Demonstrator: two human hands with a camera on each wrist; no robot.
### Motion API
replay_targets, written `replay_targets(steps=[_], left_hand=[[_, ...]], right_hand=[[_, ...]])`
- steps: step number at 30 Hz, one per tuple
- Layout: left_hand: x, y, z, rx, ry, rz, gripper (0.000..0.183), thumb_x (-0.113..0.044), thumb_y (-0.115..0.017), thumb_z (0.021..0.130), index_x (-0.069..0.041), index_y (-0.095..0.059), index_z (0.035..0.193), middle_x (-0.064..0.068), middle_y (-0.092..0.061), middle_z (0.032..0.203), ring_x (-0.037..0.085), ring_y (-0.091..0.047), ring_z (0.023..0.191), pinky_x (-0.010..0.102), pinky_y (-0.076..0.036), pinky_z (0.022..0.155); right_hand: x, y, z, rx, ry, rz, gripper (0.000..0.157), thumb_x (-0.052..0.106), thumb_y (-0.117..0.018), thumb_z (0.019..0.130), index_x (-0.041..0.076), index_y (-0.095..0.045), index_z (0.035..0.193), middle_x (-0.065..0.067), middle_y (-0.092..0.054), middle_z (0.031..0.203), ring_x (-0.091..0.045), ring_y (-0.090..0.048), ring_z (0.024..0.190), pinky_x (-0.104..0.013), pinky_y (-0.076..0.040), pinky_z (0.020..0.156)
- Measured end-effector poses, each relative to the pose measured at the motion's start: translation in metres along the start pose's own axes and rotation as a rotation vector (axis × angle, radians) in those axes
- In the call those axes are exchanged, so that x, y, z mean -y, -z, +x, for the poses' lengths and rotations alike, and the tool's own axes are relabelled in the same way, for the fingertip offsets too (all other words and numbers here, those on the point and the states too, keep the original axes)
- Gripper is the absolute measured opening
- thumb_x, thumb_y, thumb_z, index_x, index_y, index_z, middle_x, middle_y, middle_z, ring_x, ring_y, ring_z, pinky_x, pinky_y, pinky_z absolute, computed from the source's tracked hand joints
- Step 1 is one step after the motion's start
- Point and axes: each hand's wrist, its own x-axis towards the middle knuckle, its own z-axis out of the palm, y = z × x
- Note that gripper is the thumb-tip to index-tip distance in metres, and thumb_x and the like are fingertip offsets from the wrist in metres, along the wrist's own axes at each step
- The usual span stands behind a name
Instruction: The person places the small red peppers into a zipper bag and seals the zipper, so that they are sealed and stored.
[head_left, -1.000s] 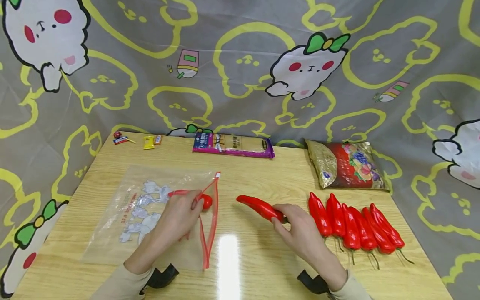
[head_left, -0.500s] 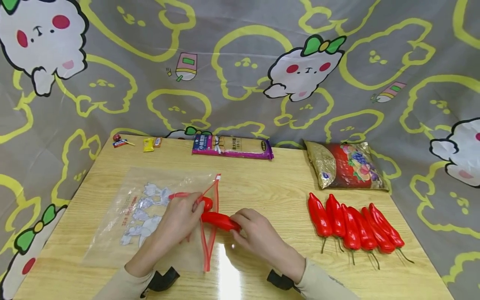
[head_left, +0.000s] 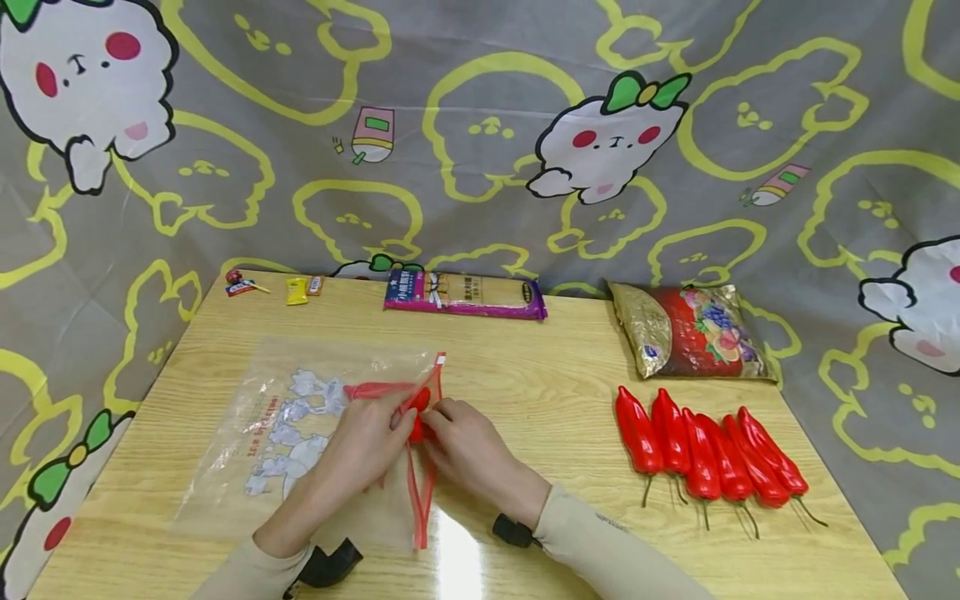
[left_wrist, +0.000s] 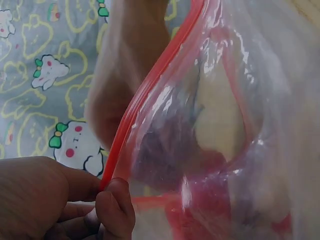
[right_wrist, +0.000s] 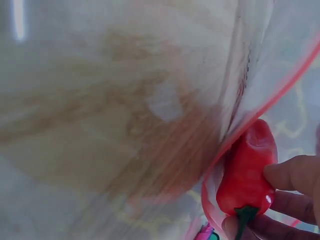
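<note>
A clear zip bag (head_left: pixel 225 492) printed with cartoon figures lies on the table, its red-edged mouth facing right. My left hand (head_left: pixel 365 437) pinches the red zip edge (left_wrist: pixel 145 97) between thumb and fingers and keeps the mouth parted. Through the plastic shows a red chili pepper (head_left: pixel 366 389), partly hidden by that hand. At the opening my right hand (head_left: pixel 468 450) grips another red chili pepper (right_wrist: pixel 247 172) near its green stem; in the head view the hands cover most of it. The right wrist view shows it against the red edge.
Several red chili peppers (head_left: pixel 703 458) lie in a row on the right. Behind them is a gold and red packet (head_left: pixel 697 333). A purple-edged noodle packet (head_left: pixel 480 293) lies at the back, with small candies (head_left: pixel 297 289) and a lollipop (head_left: pixel 235 276) at back left.
My right hand has moved left, bringing the chili pepper from the middle of the table to the bag's mouth. My left hand stays on the bag's edge, shifting only slightly.
</note>
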Motion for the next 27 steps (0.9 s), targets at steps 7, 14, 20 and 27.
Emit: replay_targets(steps=[7, 14, 20, 27], left_hand=[[-0.002, 0.001, -0.001, 0.013, 0.009, -0.022, 0.036, -0.017, -0.056, 0.090, -0.008, -0.056, 0.125, -0.001, -0.046, 0.052, 0.010, -0.038, 0.024, 0.028, -0.034, 0.027], [-0.001, 0.002, 0.000, -0.013, -0.014, 0.010, 0.035, -0.015, -0.054, 0.090, -0.008, -0.057, 0.124, -0.003, -0.046, 0.051, 0.007, -0.038, 0.024, 0.027, -0.032, 0.026], [0.000, 0.001, 0.000, -0.005, 0.015, -0.011, 0.032, -0.013, -0.057, 0.089, -0.005, -0.059, 0.120, -0.001, -0.046, 0.055, 0.008, -0.039, 0.025, 0.027, -0.034, 0.027], [0.002, 0.002, 0.000, -0.016, 0.002, -0.032, 0.033, -0.011, -0.056, 0.088, -0.004, -0.058, 0.120, -0.002, -0.046, 0.055, 0.008, -0.040, 0.026, 0.028, -0.034, 0.026]], right_hand=[[0.000, -0.011, 0.010, 0.007, 0.014, -0.034, 0.015, 0.014, -0.066, 0.081, 0.009, -0.067, 0.094, 0.000, -0.059, 0.085, -0.014, -0.056, 0.074, -0.025, -0.048, 0.066], [0.001, -0.013, 0.016, 0.047, 0.006, -0.041, 0.015, 0.013, -0.069, 0.079, 0.011, -0.065, 0.094, -0.001, -0.057, 0.087, -0.016, -0.057, 0.075, -0.026, -0.048, 0.066], [0.001, -0.004, 0.009, 0.061, 0.011, -0.026, 0.018, 0.016, -0.071, 0.079, 0.010, -0.064, 0.094, -0.001, -0.058, 0.087, -0.013, -0.054, 0.075, -0.024, -0.047, 0.066], [-0.013, 0.026, -0.021, -0.016, -0.047, -0.013, 0.023, 0.016, -0.075, 0.075, 0.009, -0.065, 0.094, -0.001, -0.060, 0.089, -0.013, -0.057, 0.076, -0.024, -0.049, 0.064]])
